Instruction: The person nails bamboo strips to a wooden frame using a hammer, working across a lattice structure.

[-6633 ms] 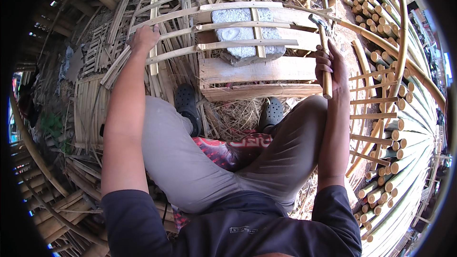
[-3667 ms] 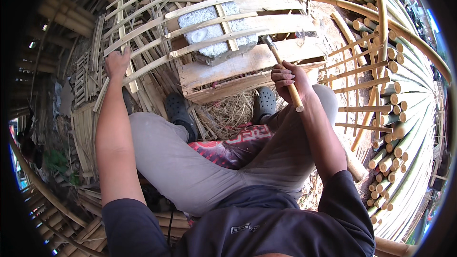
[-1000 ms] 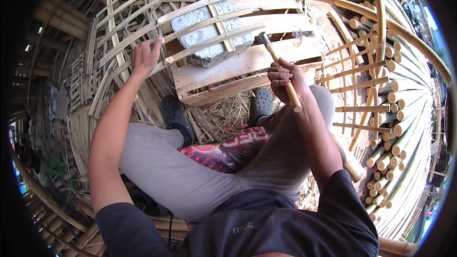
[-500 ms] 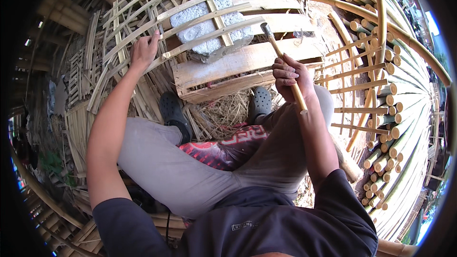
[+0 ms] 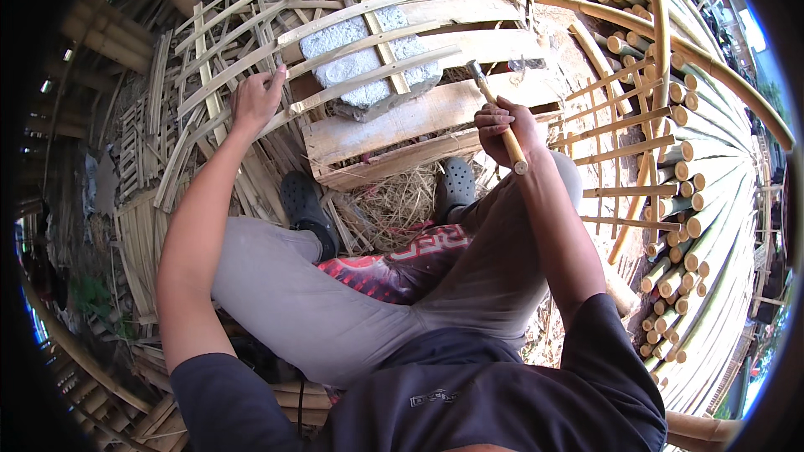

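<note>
You sit with your knees apart, a low slatted wooden crate (image 5: 394, 129) in front of you. On it rests a rough, pale stone block (image 5: 343, 67), and a lattice of thin bamboo strips (image 5: 377, 37) lies across the block, reaching off to your left. Your left hand (image 5: 255, 102) is at the near left part of the lattice, thumb and fingers close against the strips; whether they pinch one, you cannot tell from here. Your right hand (image 5: 509, 128) is wrapped around the wooden handle of a hammer (image 5: 515, 153), its metal head pointing away from you, just beside the strip ends.

The lattice should be light and springy, stiff along each strip but liable to split, with edges that may splinter; the crossings look the safest place to hold it. The hammer is likely head-heavy and its handle smooth, best gripped low. The block looks heavy and gritty.

As for containers, the crate is the nearest: its gaps are too dark to show what is inside. Loose straw (image 5: 385, 209) covers the ground between your shoes.
</note>
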The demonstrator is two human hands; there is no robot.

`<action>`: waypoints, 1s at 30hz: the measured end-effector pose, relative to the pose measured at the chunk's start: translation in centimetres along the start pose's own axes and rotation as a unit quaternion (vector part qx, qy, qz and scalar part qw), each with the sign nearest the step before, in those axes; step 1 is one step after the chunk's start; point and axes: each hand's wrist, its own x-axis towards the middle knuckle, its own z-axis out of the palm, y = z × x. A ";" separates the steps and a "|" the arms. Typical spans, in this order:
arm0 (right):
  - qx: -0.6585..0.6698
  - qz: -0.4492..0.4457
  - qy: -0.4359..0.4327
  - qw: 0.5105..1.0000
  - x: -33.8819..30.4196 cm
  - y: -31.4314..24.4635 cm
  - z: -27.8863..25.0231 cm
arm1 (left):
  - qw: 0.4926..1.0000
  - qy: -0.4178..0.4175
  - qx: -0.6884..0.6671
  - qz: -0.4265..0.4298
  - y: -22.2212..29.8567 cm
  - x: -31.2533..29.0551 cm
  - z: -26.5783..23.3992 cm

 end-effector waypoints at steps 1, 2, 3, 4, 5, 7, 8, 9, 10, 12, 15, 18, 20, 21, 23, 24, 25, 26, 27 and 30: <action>-0.004 0.028 -0.026 0.999 0.5 -0.6 0.0 | 1.000 -0.004 0.002 -0.011 0.1 0.1 0.1; -0.005 0.045 -0.017 0.999 0.8 -1.2 0.0 | 1.000 -0.015 0.001 -0.014 0.2 0.3 0.1; -0.025 0.069 -0.012 0.997 1.4 -1.5 0.4 | 1.000 -0.025 0.004 -0.018 0.0 0.3 0.0; -0.045 0.092 -0.007 0.995 1.9 -1.7 0.7 | 0.999 -0.034 0.006 -0.023 -0.2 0.4 0.0; -0.070 0.109 -0.027 0.991 2.2 -1.9 0.9 | 1.000 -0.015 0.000 -0.015 -0.3 0.4 0.3; -0.096 0.135 -0.103 0.981 2.1 -1.1 1.7 | 1.000 0.011 -0.005 0.001 -0.7 0.2 0.2; -0.109 0.148 -0.141 0.973 2.1 -0.8 1.9 | 1.000 0.024 -0.007 0.008 -0.9 0.1 0.2; -0.137 0.127 -0.118 0.975 2.1 -0.9 1.8 | 1.000 0.016 -0.010 0.005 -0.6 0.0 0.2; -0.119 0.118 -0.085 0.982 2.4 -1.0 1.3 | 1.000 0.009 -0.014 0.002 -0.3 -0.1 0.2; -0.084 0.101 -0.022 0.991 3.4 -1.2 0.5 | 1.000 -0.006 -0.008 -0.002 -0.1 0.0 -0.1; -0.067 0.057 -0.015 0.996 3.8 -1.6 0.6 | 1.000 -0.012 0.004 -0.002 -0.4 0.4 -0.3; -0.047 0.049 -0.036 0.997 4.1 -1.7 0.9 | 1.000 0.001 -0.008 0.000 -0.5 0.1 0.0; -0.048 0.046 -0.049 0.997 4.5 -2.0 1.0 | 1.000 -0.011 -0.004 -0.008 -0.7 0.4 -0.2; -0.042 0.039 -0.028 0.998 4.6 -2.1 1.0 | 1.000 -0.012 -0.007 -0.008 -0.4 0.4 -0.1; -0.065 0.047 -0.022 0.996 4.9 -2.1 0.9 | 1.000 -0.014 -0.014 -0.006 0.0 0.3 0.0; -0.081 0.063 -0.038 0.994 5.1 -1.8 1.4 | 1.000 -0.012 -0.016 -0.007 -0.2 0.3 -0.1; -0.085 0.104 -0.079 0.988 4.8 -1.3 2.1 | 1.000 -0.010 -0.018 -0.008 -0.5 0.3 -0.2; -0.097 0.106 -0.078 0.987 4.9 -1.0 2.0 | 1.000 -0.008 -0.020 -0.008 -0.7 0.4 -0.4; -0.109 0.104 -0.075 0.986 4.8 -1.0 1.8 | 0.998 -0.030 -0.030 -0.040 -0.7 0.3 -0.3; -0.086 0.075 -0.031 0.993 5.1 -1.5 1.3 | 0.999 -0.029 -0.025 -0.034 -0.5 0.8 0.0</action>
